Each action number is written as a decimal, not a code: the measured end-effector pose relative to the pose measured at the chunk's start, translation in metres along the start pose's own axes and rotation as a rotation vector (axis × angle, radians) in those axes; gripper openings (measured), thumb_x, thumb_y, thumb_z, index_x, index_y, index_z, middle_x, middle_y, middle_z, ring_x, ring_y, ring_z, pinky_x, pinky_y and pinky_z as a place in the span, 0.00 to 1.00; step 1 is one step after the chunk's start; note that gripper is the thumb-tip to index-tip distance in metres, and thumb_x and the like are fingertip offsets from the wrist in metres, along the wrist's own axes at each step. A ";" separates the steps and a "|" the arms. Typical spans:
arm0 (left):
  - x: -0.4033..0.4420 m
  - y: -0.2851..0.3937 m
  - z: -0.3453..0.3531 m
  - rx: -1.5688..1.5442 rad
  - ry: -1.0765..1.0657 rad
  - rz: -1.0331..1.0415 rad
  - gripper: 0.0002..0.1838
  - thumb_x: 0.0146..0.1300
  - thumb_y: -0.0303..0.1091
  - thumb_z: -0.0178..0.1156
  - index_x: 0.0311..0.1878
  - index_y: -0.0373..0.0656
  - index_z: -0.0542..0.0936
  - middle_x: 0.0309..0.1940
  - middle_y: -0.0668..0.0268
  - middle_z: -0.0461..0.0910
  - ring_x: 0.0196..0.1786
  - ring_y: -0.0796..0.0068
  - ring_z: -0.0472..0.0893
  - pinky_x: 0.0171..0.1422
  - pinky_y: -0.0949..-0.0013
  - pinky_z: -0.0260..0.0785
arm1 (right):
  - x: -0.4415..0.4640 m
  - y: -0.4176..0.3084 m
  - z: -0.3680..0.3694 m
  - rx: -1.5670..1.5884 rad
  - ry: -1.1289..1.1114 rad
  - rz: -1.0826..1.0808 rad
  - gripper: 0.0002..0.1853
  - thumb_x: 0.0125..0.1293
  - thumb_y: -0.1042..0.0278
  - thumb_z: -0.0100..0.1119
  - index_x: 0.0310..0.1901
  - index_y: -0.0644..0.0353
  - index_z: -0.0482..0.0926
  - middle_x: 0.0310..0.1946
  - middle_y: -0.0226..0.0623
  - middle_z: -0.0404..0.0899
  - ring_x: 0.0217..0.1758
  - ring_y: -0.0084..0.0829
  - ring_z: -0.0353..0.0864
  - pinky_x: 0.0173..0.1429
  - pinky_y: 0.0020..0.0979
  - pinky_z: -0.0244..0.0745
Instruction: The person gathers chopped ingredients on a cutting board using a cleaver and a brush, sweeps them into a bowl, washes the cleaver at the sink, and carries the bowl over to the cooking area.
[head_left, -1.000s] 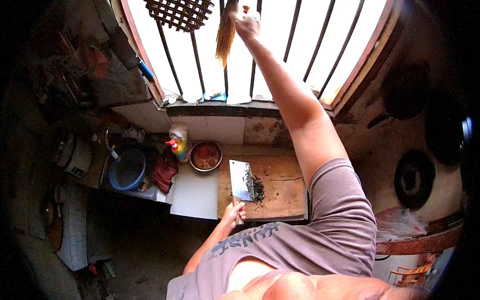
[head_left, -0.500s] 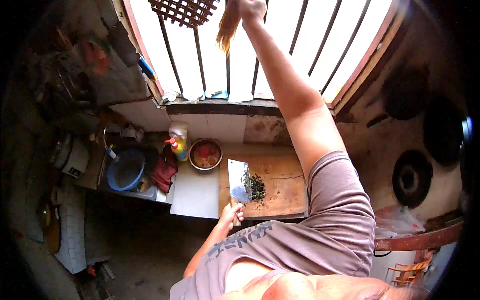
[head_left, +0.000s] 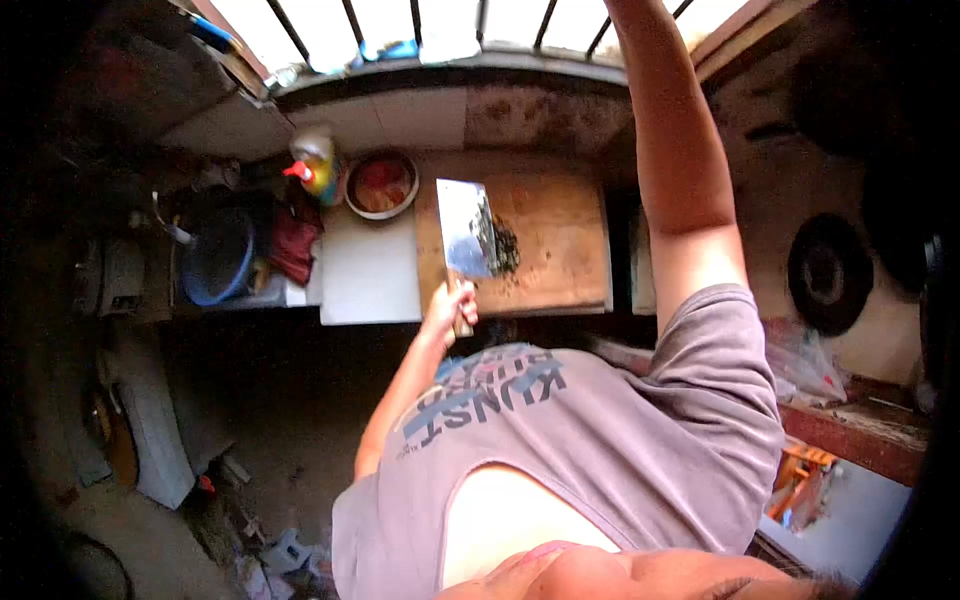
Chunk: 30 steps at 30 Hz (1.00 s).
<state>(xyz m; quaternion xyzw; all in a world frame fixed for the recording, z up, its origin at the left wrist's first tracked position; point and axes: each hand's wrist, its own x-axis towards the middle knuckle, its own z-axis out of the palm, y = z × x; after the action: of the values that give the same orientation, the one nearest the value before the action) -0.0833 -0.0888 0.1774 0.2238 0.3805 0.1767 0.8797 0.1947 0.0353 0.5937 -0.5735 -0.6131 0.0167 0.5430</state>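
Observation:
My left hand (head_left: pixel 452 308) is wrapped round the handle of a cleaver (head_left: pixel 464 228). Its broad metal blade lies over the wooden chopping board (head_left: pixel 560 240), with dark green bits stuck along one edge. Beside that edge sits a small heap of chopped dark greens (head_left: pixel 506 245). My right arm (head_left: pixel 685 160) stretches up towards the barred window, and its hand lies beyond the top edge of the view, so its grip is hidden.
Left of the board is a white counter surface (head_left: pixel 368 275). Behind it stand a metal bowl (head_left: pixel 382 185) with reddish contents and a yellow bottle (head_left: pixel 322 178) with a red top. Farther left is a blue basin (head_left: pixel 218 258). Dark round pans (head_left: pixel 828 274) hang on the right.
My right hand, which held a brown bristly bundle near a woven basket at the window, has left the view. The camera has tilted down. My left hand keeps holding the cleaver.

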 end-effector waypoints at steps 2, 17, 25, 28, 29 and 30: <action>0.006 -0.005 -0.003 -0.015 -0.019 -0.010 0.08 0.64 0.34 0.57 0.37 0.45 0.68 0.24 0.70 0.67 0.21 0.80 0.67 0.21 0.73 0.64 | -0.070 0.028 0.000 0.360 -0.087 0.178 0.23 0.66 0.56 0.59 0.58 0.59 0.71 0.31 0.34 0.81 0.28 0.20 0.79 0.32 0.23 0.74; 0.029 -0.018 0.010 0.047 0.102 -0.065 0.08 0.65 0.31 0.56 0.37 0.45 0.66 0.23 0.71 0.65 0.20 0.81 0.65 0.21 0.75 0.60 | -0.473 0.198 -0.015 -0.278 0.271 0.586 0.36 0.60 0.74 0.58 0.70 0.55 0.54 0.61 0.47 0.66 0.60 0.42 0.71 0.62 0.36 0.67; 0.030 -0.022 0.009 0.064 0.114 -0.097 0.07 0.65 0.31 0.56 0.37 0.45 0.66 0.24 0.71 0.65 0.20 0.82 0.64 0.21 0.75 0.60 | -0.591 0.253 -0.010 0.371 0.419 1.274 0.36 0.59 0.69 0.54 0.69 0.54 0.54 0.46 0.43 0.75 0.39 0.36 0.78 0.44 0.32 0.75; 0.036 -0.024 0.008 0.066 0.099 -0.074 0.07 0.65 0.31 0.55 0.37 0.45 0.66 0.24 0.71 0.65 0.20 0.82 0.64 0.21 0.75 0.61 | -0.546 0.217 -0.013 0.703 0.474 1.191 0.26 0.65 0.66 0.54 0.63 0.60 0.60 0.36 0.37 0.75 0.29 0.28 0.77 0.36 0.30 0.77; 0.038 -0.024 0.009 0.068 0.097 -0.071 0.07 0.65 0.31 0.55 0.37 0.45 0.66 0.24 0.71 0.65 0.20 0.82 0.64 0.21 0.75 0.61 | -0.540 0.214 -0.013 0.816 0.477 1.234 0.24 0.66 0.64 0.54 0.61 0.62 0.62 0.34 0.37 0.74 0.30 0.28 0.77 0.37 0.31 0.78; 0.039 -0.024 0.009 0.068 0.104 -0.078 0.08 0.64 0.31 0.56 0.37 0.45 0.66 0.24 0.70 0.65 0.20 0.81 0.65 0.21 0.74 0.61 | -0.534 0.213 -0.011 0.794 0.448 1.230 0.23 0.66 0.63 0.54 0.59 0.63 0.63 0.36 0.38 0.75 0.31 0.29 0.78 0.39 0.32 0.79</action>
<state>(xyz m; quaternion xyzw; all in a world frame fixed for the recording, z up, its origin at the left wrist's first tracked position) -0.0481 -0.0928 0.1471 0.2292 0.4398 0.1404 0.8569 0.2160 -0.2839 0.1164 -0.5630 -0.0069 0.4182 0.7128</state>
